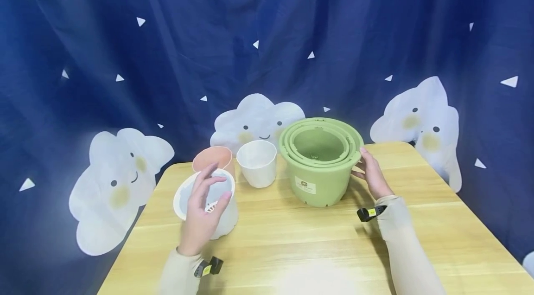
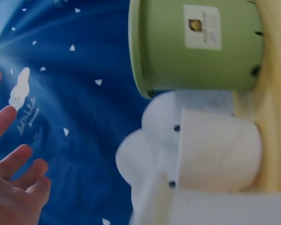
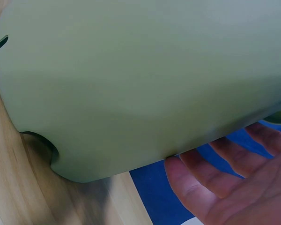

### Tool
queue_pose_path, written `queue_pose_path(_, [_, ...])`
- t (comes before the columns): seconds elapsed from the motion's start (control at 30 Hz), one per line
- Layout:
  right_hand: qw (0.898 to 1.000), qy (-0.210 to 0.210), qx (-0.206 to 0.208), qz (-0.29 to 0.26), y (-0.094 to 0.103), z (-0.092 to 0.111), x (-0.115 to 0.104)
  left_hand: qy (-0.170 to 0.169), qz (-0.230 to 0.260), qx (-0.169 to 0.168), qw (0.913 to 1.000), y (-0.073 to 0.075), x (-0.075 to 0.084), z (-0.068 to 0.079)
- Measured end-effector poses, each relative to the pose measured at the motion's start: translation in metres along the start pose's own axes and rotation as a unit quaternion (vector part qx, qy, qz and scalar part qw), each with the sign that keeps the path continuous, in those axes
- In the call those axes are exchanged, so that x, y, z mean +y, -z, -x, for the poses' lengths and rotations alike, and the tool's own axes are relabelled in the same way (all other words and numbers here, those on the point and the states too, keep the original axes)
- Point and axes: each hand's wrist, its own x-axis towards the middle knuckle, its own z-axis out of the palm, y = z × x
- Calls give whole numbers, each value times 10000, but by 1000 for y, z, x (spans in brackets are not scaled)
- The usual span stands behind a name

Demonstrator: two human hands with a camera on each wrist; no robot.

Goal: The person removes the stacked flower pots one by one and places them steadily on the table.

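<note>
A large green flowerpot [image 1: 321, 183] with smaller green pots nested inside stands upright right of the table's middle, a label on its side. My right hand [image 1: 374, 176] is at the pot's right side; in the right wrist view its fingers [image 3: 192, 185] lie fairly straight against or close beside the wall. My left hand [image 1: 202, 216] is raised with spread fingers in front of a white pot [image 1: 227, 216] at the left, holding nothing. In the left wrist view the left fingers [image 2: 25, 166] are apart from the pots.
A smaller white pot [image 1: 258, 169] stands left of the green stack, and an orange-pink pot [image 1: 212, 158] is partly hidden behind the front white one. Everything is on a wooden table [image 1: 275, 244]. A dark blue curtain [image 1: 267, 72] with clouds hangs behind it.
</note>
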Motion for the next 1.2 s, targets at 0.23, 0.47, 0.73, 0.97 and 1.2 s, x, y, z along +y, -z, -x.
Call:
queue_pose_path(0.23, [10000, 56, -37, 67, 0, 1, -1, -91, 402, -460, 9981, -33, 7, -29])
queue_pose_path(0.47, [9999, 11, -96, 38, -1, -2, 2, -209, 67, -671, 9975, -71, -10, -47])
queue_pose_path(0.73, [10000, 15, -20, 47, 0, 0, 1, 385, -320, -1211, 9914, -101, -28, -60])
queue_pose_path(0.97, [9999, 101, -39, 68, 1, -1, 3, 861, -737, -1916, 9749, -118, -26, -76])
queue_pose_path(1.2, [9999, 96, -12, 47, 0, 0, 3, 663, -1219, -2200, 9656, -135, -34, -91])
